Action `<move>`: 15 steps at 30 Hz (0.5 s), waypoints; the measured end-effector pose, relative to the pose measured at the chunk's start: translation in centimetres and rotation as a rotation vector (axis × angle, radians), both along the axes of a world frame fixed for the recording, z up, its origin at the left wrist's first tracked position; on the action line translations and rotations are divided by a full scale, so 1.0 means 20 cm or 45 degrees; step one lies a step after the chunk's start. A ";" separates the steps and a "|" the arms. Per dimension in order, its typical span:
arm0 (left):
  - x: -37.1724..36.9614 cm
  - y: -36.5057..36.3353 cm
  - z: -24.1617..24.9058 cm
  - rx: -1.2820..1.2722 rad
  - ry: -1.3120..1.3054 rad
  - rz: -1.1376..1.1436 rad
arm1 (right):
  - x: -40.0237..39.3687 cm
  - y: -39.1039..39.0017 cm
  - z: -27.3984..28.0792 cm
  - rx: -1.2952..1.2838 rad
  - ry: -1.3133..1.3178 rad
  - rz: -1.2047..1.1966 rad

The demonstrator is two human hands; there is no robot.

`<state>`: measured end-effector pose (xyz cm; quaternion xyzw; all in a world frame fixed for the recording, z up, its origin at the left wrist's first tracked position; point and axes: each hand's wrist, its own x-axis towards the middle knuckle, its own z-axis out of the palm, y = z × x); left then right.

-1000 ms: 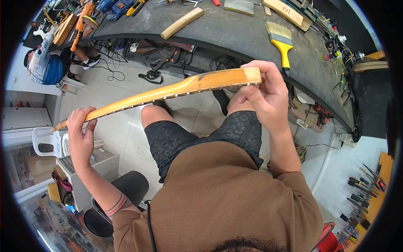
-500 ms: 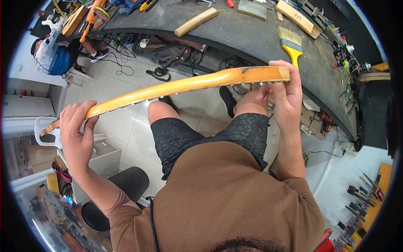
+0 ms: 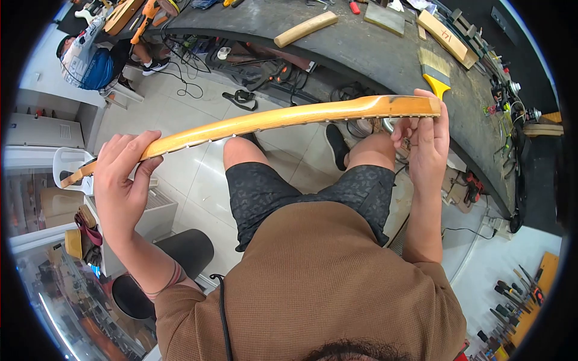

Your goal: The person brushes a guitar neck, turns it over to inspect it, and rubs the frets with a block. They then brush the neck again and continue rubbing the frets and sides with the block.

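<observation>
A glossy amber guitar neck (image 3: pixel 271 118) stretches across the view above my knees, its fret ends showing as small bright dots along the lower edge. My left hand (image 3: pixel 125 171) is closed round the narrow end near the headstock, thumb below and fingers over the top. At the wide heel end, my right hand (image 3: pixel 428 135) grips the neck between thumb and fingers. The fretboard face points down and away from sight. Past the heel, a brush with a yellow handle (image 3: pixel 436 84) lies on the workbench.
The dark workbench (image 3: pixel 361 57) curves across the top, bearing a wooden stick (image 3: pixel 306 29), a flat block (image 3: pixel 384 19) and a wooden piece marked 14 (image 3: pixel 447 37). Another person (image 3: pixel 93 63) sits at the far left. Cables (image 3: pixel 189 84) trail on the floor; a black bin (image 3: pixel 186 253) stands left.
The neck and both my hands appear shifted slightly right in the view, as does the bench behind. Both hands keep their hold on the neck.
</observation>
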<state>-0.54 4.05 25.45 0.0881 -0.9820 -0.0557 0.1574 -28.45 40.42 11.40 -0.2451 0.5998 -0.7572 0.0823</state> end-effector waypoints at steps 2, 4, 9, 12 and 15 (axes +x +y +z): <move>0.00 0.00 0.00 -0.001 0.005 -0.002 | 0.00 0.00 0.00 -0.004 0.003 0.004; 0.00 0.01 -0.01 -0.001 0.008 -0.005 | 0.00 0.01 -0.01 -0.007 0.005 0.006; -0.01 0.01 -0.02 -0.031 0.043 -0.032 | 0.01 0.02 -0.01 -0.071 -0.048 0.019; -0.02 0.02 -0.03 -0.080 0.083 -0.057 | 0.00 0.02 -0.02 -0.124 -0.030 0.039; -0.03 0.02 -0.04 -0.105 0.132 -0.106 | -0.02 0.04 -0.04 -0.179 -0.014 0.112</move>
